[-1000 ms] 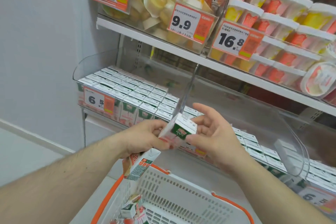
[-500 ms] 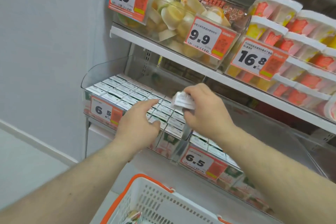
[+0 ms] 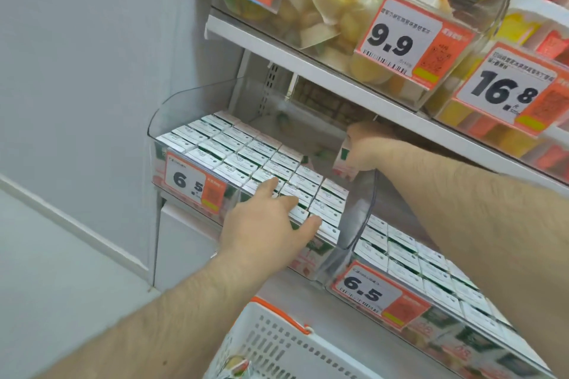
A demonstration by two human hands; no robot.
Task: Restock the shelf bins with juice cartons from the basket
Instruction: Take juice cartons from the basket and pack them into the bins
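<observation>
A clear left shelf bin (image 3: 191, 95) holds rows of white-topped juice cartons (image 3: 237, 148); its back right corner is bare. My right hand (image 3: 366, 144) reaches deep into that corner and grips one juice carton (image 3: 345, 163) upright, just above the rows. My left hand (image 3: 271, 224) lies with straight fingers on the carton tops at the bin's front. The white basket (image 3: 277, 344) with an orange handle sits at the bottom, one carton (image 3: 237, 366) showing inside it.
A clear divider (image 3: 357, 218) separates the left bin from the right bin (image 3: 431, 274), which is also full of cartons. Price tags reading 6.5 hang on both fronts. The shelf above (image 3: 308, 68) carries fruit cups and tubs. A grey wall stands left.
My right hand has carried the carton further back into the left bin's rear corner. My left hand has slid forward onto the carton tops. The view has moved closer.
</observation>
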